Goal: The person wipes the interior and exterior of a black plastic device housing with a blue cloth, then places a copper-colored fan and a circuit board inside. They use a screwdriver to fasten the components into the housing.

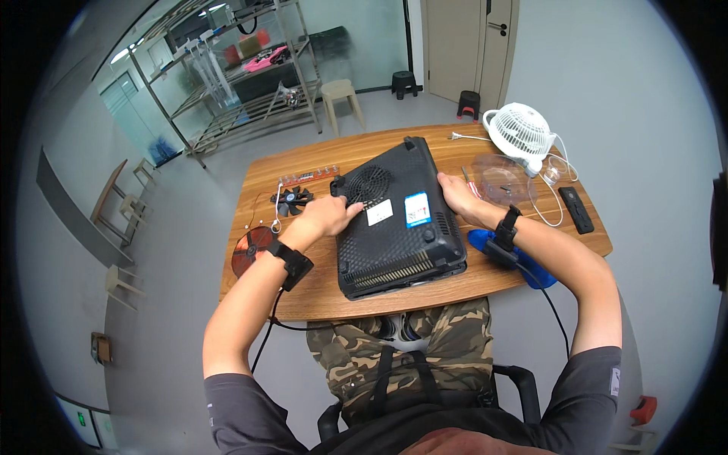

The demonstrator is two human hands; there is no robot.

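A black plastic housing (398,243), which looks like an induction cooker turned underside up, lies at a slant on the table. Its underside has a round fan grille, small feet, slotted vents, and one white and one blue label. At its left edge, my left hand (327,216) grips it, thumb on top and fingers partly hidden. My right hand (460,197) is closed around the right edge, with the fingertips out of sight. Left of the housing are a small black fan (292,201), a reddish round coil (252,252) and a red strip (307,177) with several small upright parts.
The wooden table (303,299) also carries a white clip fan (522,129), a clear round tray (504,182), a black panel (576,210) and a blue object (535,273) partly under my right forearm. Cables run from both wristbands. A metal shelf (250,114) and stools stand beyond.
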